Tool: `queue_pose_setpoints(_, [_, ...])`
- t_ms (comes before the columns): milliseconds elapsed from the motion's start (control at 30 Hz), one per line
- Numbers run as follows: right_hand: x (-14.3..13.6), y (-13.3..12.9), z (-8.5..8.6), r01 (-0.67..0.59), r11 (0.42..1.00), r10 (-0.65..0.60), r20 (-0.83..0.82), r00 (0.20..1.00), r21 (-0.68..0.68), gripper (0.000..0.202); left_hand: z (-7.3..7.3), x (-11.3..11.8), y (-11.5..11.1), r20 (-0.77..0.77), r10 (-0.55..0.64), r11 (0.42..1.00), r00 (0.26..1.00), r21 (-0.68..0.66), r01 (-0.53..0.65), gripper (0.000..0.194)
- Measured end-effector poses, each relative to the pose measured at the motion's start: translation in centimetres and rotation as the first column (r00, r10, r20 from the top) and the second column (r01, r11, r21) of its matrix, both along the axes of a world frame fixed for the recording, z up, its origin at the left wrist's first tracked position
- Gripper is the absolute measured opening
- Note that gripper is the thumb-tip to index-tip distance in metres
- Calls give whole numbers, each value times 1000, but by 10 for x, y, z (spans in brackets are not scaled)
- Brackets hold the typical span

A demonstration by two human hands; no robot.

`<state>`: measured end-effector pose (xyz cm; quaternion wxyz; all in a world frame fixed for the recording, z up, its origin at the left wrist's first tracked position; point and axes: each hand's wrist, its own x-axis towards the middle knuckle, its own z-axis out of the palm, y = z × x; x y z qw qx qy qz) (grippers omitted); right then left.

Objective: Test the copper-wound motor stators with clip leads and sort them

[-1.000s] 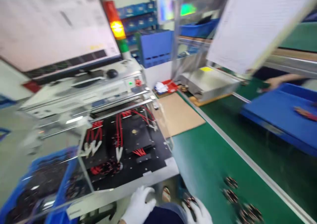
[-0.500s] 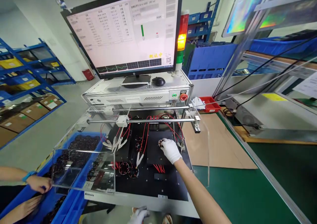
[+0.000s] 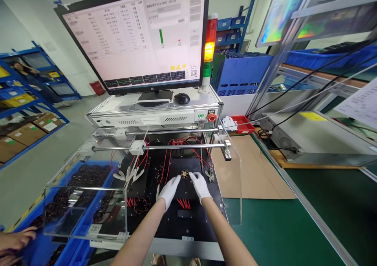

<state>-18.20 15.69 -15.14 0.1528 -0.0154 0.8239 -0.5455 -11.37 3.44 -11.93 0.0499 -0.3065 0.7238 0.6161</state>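
A small ring-shaped wound motor core (image 3: 184,173) lies on the raised black plate (image 3: 176,166) of the test bench. My left hand (image 3: 169,192), in a white glove, reaches in from its left side, fingertips just short of it. On the other side is my right hand (image 3: 200,186), also gloved, with fingers at or very close to the core's edge; whether they touch it I cannot tell. Neither hand grips anything visible. A white-sleeved clip lead (image 3: 158,191) is partly hidden behind my left hand. Nearby on the black bench top sits a larger wound ring (image 3: 140,206).
More white clips (image 3: 129,175) on red wires hang at the left. Slide rails (image 3: 182,146) and a clear acrylic cover (image 3: 85,213) surround the bench. Blue bins (image 3: 88,175) hold many cores; another person's hand (image 3: 20,238) is there. A monitor (image 3: 141,42) stands behind.
My right hand has let go of the small core, which now lies on the plate. My left hand has come up from below the bench edge to the core's left. The view has shifted slightly.
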Motion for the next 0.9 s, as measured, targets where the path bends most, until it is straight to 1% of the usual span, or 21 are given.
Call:
queue_pose_setpoints(100, [-1,-10,-6,11,997,-1,129,992,-76,34,-4,-31,1,75,-55,998,996,34,53,43])
queue_pose_setpoints(200, [-2,-12,-6,26,992,-3,178,984,-125,28,-4,-43,6,132,-93,995,987,55,87,36])
queue_pose_setpoints(267, [-1,-11,-6,26,988,5,197,980,-153,24,-2,-44,10,161,-109,993,981,65,100,31])
queue_pose_setpoints(333, [2,-8,-5,20,986,14,203,979,-166,21,-1,-41,13,186,-123,991,975,75,110,30])
queue_pose_setpoints(467, [8,3,-4,-5,993,23,150,988,-117,17,-6,-29,13,215,-115,993,970,55,106,31])
queue_pose_setpoints(533, [11,13,-3,-23,997,31,112,993,-70,16,-11,-20,6,217,-81,996,973,-8,85,29])
queue_pose_setpoints(567, [11,20,-1,-26,999,30,92,995,-46,15,-14,-15,0,215,-54,996,975,-59,68,30])
queue_pose_setpoints(633, [9,33,1,-6,1000,6,49,999,9,18,-18,-4,-14,215,18,978,976,-206,27,34])
queue_pose_setpoints(700, [2,44,4,56,993,-55,-10,998,107,25,-22,7,-28,226,99,924,969,-383,-5,37])
queue_pose_setpoints(767, [-9,49,5,133,970,-122,-64,990,202,32,-25,17,-38,264,152,846,952,-533,13,39])
queue_pose_setpoints(833, [-20,47,5,201,931,-172,-121,978,304,37,-29,24,-42,323,151,783,934,-616,86,44])
queue_pose_setpoints(900, [-29,42,2,208,872,-157,-148,976,443,47,-33,29,-40,379,104,748,919,-639,179,46])
